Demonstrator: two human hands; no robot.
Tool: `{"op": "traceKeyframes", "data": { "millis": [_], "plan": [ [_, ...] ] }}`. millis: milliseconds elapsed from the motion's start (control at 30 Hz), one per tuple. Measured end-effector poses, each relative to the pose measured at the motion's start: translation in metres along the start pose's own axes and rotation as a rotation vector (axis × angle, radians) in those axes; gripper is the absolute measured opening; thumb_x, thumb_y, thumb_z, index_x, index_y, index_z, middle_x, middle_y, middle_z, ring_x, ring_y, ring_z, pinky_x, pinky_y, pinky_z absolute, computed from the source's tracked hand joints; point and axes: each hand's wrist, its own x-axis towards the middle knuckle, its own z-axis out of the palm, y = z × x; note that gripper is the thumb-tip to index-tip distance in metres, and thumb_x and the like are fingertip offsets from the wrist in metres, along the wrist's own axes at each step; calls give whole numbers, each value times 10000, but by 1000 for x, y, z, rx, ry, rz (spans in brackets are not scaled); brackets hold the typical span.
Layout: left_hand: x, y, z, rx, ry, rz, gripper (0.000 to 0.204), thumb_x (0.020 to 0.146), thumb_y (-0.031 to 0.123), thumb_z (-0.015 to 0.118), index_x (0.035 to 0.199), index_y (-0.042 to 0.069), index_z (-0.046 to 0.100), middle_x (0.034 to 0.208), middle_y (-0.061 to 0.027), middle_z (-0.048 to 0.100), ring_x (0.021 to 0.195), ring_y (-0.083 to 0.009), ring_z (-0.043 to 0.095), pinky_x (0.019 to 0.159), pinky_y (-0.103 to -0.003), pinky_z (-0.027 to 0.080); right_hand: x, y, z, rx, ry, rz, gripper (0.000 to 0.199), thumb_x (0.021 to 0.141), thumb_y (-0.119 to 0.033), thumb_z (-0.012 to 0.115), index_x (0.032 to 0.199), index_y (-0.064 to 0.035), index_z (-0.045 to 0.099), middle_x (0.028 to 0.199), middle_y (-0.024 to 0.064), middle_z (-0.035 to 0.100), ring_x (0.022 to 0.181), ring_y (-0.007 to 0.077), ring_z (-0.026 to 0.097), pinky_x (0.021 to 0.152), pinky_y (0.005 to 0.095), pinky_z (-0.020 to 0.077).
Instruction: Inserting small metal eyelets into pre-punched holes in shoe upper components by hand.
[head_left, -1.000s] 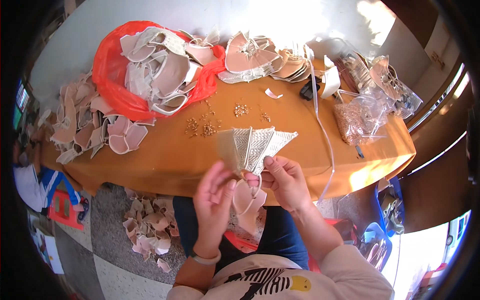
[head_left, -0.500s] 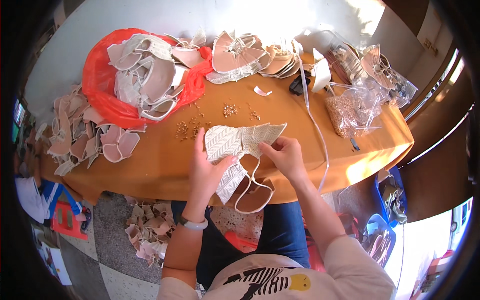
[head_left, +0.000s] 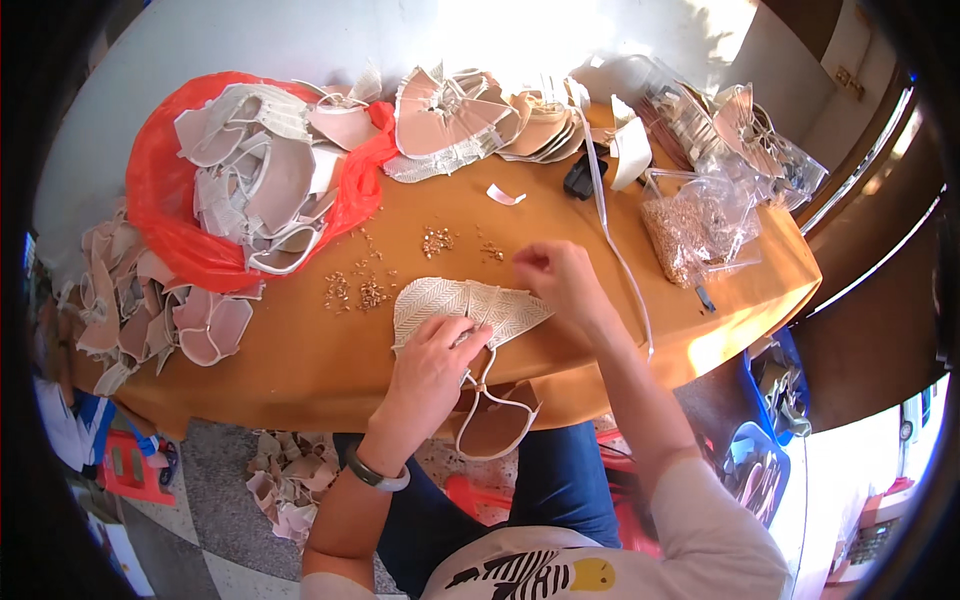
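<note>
A white woven-textured shoe upper (head_left: 430, 300) lies on the near part of the orange-covered table. Its thin looped strap and tan-lined part (head_left: 497, 424) hang over the front edge. My left hand (head_left: 432, 362) holds the upper down, fingers bent over its middle. Just above its pointed right end is my right hand (head_left: 562, 278), fingertips pinched together; whether anything is between them is too small to tell. Small gold-coloured metal pieces lie in loose piles beyond the upper: one pile (head_left: 437, 241) in the middle, another (head_left: 372, 293) to the left.
A red plastic bag (head_left: 155, 190) full of uppers stands at the left, beside a heap of more uppers (head_left: 140, 300). Stacked uppers (head_left: 450, 115) line the back. On the right are a black object (head_left: 580, 180), a white cord (head_left: 622, 262) and a clear bag of gold-coloured pieces (head_left: 680, 235).
The upper has been lowered from both hands onto the table. My left hand now rests over it; my right hand has let go of its edge and moved up, fingers pinched.
</note>
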Motion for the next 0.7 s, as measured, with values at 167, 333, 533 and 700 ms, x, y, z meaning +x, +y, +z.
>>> {"op": "traceKeyframes", "data": {
  "millis": [167,333,533,700],
  "plan": [
    [-2,12,3,55,-30,-50,466,767,-57,552,1215,51,625,1125,-106,588,1102,-284,545,962,-383,461,35,7,14,-193,-33,-28,130,811,-148,681,828,-34,742,808,159,709,803,324,695,731,417,543],
    [-7,8,3,38,-14,-53,444,786,-9,574,1225,47,615,1157,-121,583,1132,-290,531,980,-387,453,34,-9,17,-437,-96,50,138,814,-184,695,835,-56,743,849,152,706,825,331,683,750,420,542],
    [-8,5,1,-2,-18,1,376,821,94,619,1195,55,623,1231,-146,567,1155,-301,524,1004,-406,434,23,0,6,-309,-73,-235,109,840,-127,657,868,-24,679,870,146,660,858,331,642,767,420,510],
    [-13,5,2,16,-15,-14,365,823,88,609,1186,49,628,1235,-154,569,1166,-305,520,1017,-410,425,-19,-28,-7,23,-530,-264,82,845,-77,647,901,-18,654,869,137,625,864,328,615,768,403,490]
  ]
}}
